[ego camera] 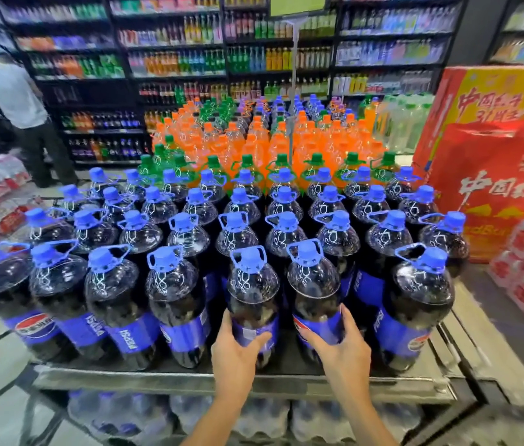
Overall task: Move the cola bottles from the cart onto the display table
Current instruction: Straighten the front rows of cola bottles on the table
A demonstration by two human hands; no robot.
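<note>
Lower centre of the frame, the left hand has its fingers clamped round the label of one cola bottle, and the right hand likewise grips its neighbour. Both bottles stand in the front row, near the counter edge. Best to seat each base flat and snug against the row behind before letting go. Open room shows rightward, before the corner bottle.

I saw glossy clear-plastic cola bottles, matt blue plastic caps, shiny film labels, dull scuffed metal display table, glossy red cardboard boxes right.
</note>
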